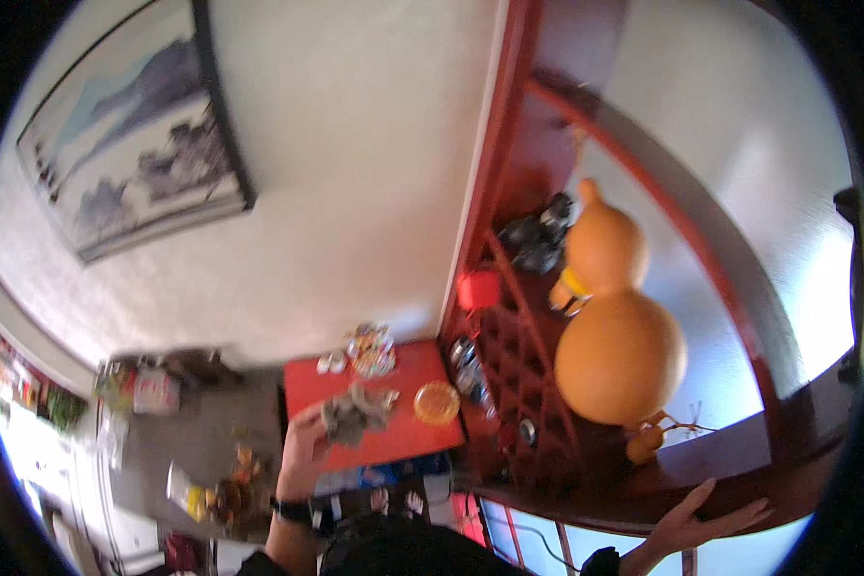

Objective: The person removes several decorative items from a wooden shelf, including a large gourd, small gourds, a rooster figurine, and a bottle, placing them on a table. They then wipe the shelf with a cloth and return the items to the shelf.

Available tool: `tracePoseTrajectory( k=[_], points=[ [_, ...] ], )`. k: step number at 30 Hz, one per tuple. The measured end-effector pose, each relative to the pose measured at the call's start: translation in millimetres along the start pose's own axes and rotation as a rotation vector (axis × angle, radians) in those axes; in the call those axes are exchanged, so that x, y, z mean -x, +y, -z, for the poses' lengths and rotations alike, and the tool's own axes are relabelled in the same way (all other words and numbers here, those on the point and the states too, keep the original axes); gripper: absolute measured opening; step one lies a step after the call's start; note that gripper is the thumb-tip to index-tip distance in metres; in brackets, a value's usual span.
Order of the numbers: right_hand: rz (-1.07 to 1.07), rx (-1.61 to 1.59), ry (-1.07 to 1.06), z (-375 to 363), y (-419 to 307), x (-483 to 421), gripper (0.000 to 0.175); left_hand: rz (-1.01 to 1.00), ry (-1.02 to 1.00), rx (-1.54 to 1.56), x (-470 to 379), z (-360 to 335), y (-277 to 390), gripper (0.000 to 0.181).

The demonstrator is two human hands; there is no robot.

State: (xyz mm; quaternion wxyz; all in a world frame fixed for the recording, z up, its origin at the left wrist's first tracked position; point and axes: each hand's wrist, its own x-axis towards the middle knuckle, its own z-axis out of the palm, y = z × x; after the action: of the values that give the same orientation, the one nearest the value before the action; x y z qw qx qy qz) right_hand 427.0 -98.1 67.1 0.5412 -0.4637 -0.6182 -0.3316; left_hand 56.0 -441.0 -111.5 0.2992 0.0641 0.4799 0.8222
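Observation:
My left hand (308,443), with a dark band at its wrist, holds a crumpled grey-green cloth (356,414) above a red table (317,381). On that table stand a round amber dish (436,403), a clear container of colourful pieces (371,349) and small white items (331,362). At the lower right my right hand (705,515) is spread, with nothing in it, by the edge of a dark red wooden shelf (691,468). A large orange bottle gourd (619,353) stands on the shelf, with a smaller gourd (644,443) near its base.
Lattice compartments (518,360) lie left of the gourd, with a red box (479,289) and dark plastic-wrapped items (540,237) nearby. A grey table (187,439) at the left carries bags and bottles. A framed landscape painting (144,137) hangs on the wall.

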Motion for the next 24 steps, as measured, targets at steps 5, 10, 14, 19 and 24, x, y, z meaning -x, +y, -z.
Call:
tracePoseTrajectory(
  k=[5, 10, 14, 19, 24],
  points=[
    [0.012, -0.090, 0.021, -3.6, 5.4, -1.3, 0.076, -0.092, 0.104, 0.137, 14.3, 32.1, 2.3, 0.036],
    [0.136, -0.106, 0.050, -4.1, 9.6, -6.7, 0.074, -0.068, 0.256, 0.181, 40.5, 68.0, 6.9, 0.037],
    [0.184, -0.264, 0.061, -12.4, 6.5, -7.9, 0.076, -0.034, 0.361, 0.265, 67.4, 117.7, -3.4, 0.043],
    [0.200, -0.330, 0.057, 6.7, -25.1, -12.1, 0.090, -0.069, 0.438, 0.406, 103.3, 178.0, -24.4, 0.042],
    [0.379, -0.301, 0.205, 45.1, -87.9, 3.3, 0.071, -0.036, 0.483, 0.453, 141.3, 238.9, -62.1, 0.043]
  ],
)
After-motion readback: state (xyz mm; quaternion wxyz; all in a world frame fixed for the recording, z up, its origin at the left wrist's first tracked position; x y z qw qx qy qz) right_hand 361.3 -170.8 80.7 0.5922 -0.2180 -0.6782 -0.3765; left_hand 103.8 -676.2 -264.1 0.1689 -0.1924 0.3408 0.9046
